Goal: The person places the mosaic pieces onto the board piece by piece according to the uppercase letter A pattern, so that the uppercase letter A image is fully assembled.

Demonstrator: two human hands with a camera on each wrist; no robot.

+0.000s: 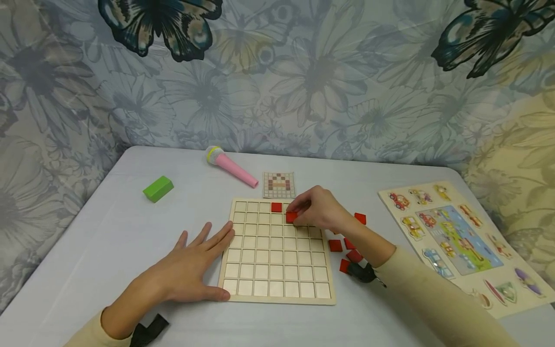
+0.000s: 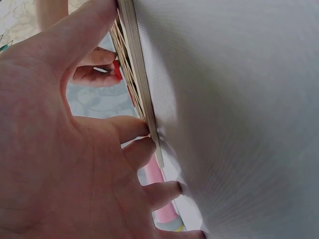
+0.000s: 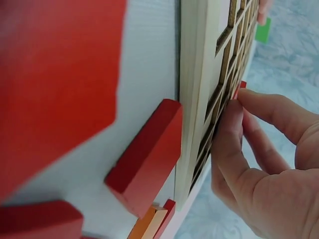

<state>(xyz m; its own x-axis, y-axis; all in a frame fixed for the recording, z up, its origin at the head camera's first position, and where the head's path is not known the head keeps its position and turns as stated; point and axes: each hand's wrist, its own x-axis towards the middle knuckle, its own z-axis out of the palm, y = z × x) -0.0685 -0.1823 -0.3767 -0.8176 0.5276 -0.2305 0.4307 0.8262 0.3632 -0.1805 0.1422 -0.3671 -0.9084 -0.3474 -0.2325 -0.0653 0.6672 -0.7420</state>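
Note:
A wooden grid board (image 1: pixel 277 250) with rows of square cells lies in the middle of the table. One red square tile (image 1: pixel 276 207) sits in its top row. My right hand (image 1: pixel 316 209) pinches another red tile (image 1: pixel 291 218) over the upper cells, a little right of the first; the right wrist view shows thumb and finger at the tile (image 3: pixel 242 84) low against the grid. With fingers spread, my left hand (image 1: pixel 197 267) rests along the board's left edge, its thumb at the lower corner and fingertips at the side (image 2: pixel 144 99).
Several loose red tiles (image 1: pixel 335 246) lie right of the board. A small pattern card (image 1: pixel 278 185) is just behind it, near a pink toy microphone (image 1: pixel 236 169). A green block (image 1: pixel 158 189) stands at the left, and a picture puzzle board (image 1: pixel 409 205) at the right.

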